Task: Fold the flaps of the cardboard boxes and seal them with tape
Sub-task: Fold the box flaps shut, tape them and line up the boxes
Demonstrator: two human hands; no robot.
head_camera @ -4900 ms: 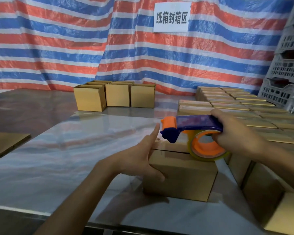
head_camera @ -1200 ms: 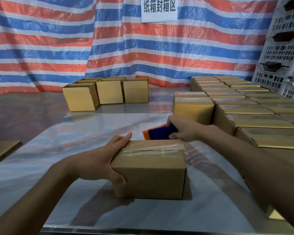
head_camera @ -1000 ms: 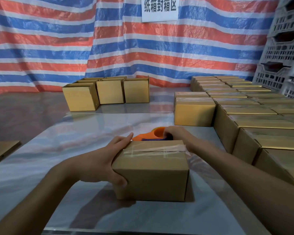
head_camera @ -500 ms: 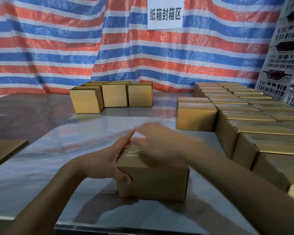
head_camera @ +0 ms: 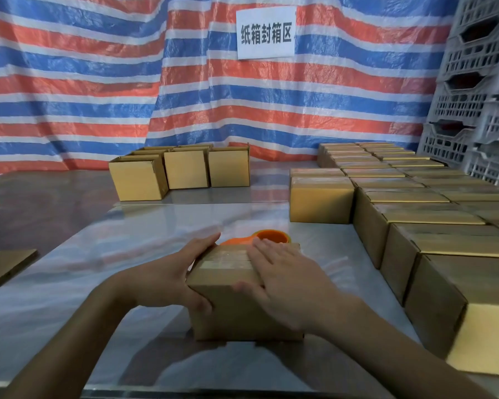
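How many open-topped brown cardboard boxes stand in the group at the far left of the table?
3 clearly in the front row: left, middle, right. Flap edges behind them suggest more boxes hidden in a second row.

A small brown cardboard box [head_camera: 236, 286] is being gripped by the left hand [head_camera: 167, 280]. Its taped top is being pressed by the flat right hand [head_camera: 285, 280]. An orange tape dispenser [head_camera: 264, 237] is lying just behind.
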